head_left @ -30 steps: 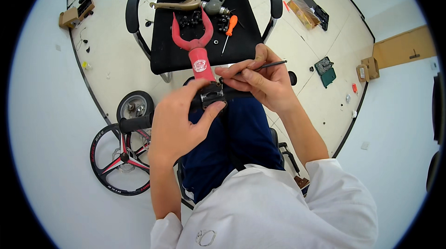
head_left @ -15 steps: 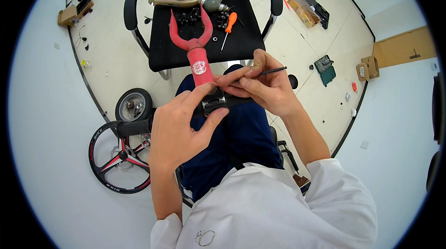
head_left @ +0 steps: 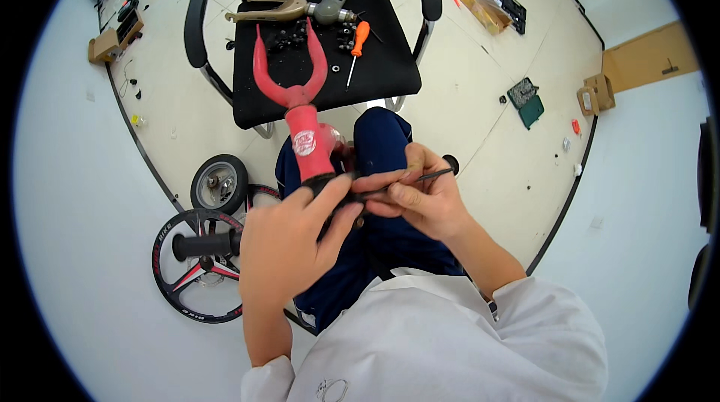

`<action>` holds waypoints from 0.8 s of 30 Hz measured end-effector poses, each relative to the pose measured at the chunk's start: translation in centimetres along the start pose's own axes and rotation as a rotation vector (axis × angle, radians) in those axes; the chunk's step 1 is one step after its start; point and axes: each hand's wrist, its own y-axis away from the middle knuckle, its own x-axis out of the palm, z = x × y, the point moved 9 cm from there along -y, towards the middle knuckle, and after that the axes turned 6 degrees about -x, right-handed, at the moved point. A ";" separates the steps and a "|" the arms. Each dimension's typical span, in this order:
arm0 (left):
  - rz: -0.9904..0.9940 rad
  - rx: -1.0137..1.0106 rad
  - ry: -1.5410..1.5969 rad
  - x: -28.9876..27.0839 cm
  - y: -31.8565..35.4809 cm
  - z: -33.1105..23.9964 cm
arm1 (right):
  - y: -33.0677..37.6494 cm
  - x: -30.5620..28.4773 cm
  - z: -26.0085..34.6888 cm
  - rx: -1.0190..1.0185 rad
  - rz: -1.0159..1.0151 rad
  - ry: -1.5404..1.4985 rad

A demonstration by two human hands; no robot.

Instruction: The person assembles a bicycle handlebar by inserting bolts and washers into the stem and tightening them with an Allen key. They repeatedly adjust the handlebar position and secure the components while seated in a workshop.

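Observation:
A red bicycle fork with its red tube (head_left: 306, 143) lies over my lap, prongs toward the chair. Attached at its near end is a black handlebar stem (head_left: 321, 183), mostly covered by my fingers. My left hand (head_left: 296, 241) is closed around that stem, thumb on the near side. Beside it, my right hand (head_left: 424, 196) pinches a thin dark hex key (head_left: 435, 175); the key's inner end points at the stem, and its contact there is hidden. A black handlebar grip (head_left: 206, 245) sticks out left of my left hand.
Ahead, a black chair (head_left: 360, 87) carries a tan and grey fork (head_left: 277, 7), small black parts (head_left: 289, 36) and an orange screwdriver (head_left: 360, 38). Two wheels (head_left: 219, 183) rest at the left. A green case (head_left: 529, 106) and a cardboard box (head_left: 600, 93) lie on the floor at right.
The stem has turned, so its clamp face, visible before, is now hidden. Both hands and the fork have shifted lower in the view; the left grip has dropped too.

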 end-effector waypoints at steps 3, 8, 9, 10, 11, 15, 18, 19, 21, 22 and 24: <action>-0.014 0.024 -0.052 0.6 2.4 -0.2 | 1.9 1.4 0.0 0.063 -0.037 0.095; -0.002 -0.022 -0.032 1.3 6.2 0.3 | 4.9 2.8 -1.9 0.122 0.062 0.042; -0.018 -0.019 -0.010 1.6 6.8 0.5 | 5.2 2.8 -2.3 0.087 0.084 0.043; -0.014 -0.010 -0.013 1.9 7.5 0.7 | 5.4 2.9 -2.5 0.081 0.130 0.111; -0.010 0.005 -0.014 2.1 8.0 0.9 | 5.6 3.0 -2.6 0.072 0.173 0.182; 0.007 0.009 0.031 3.4 10.2 2.2 | 5.8 2.6 -4.2 0.070 0.221 0.290; 0.031 0.002 0.040 4.1 11.2 2.5 | 5.1 2.2 -4.4 0.122 0.203 0.268; 0.044 -0.002 0.041 4.4 11.3 2.5 | 5.1 2.0 -4.4 0.121 0.208 0.280; 0.057 -0.014 0.038 4.5 10.9 2.5 | 5.0 1.5 -4.4 0.124 0.212 0.304; 0.062 -0.018 0.039 4.6 10.5 2.5 | 4.8 1.3 -4.2 0.128 0.212 0.319; 0.064 -0.036 0.045 4.6 9.7 2.8 | 4.5 0.9 -3.7 0.137 0.190 0.318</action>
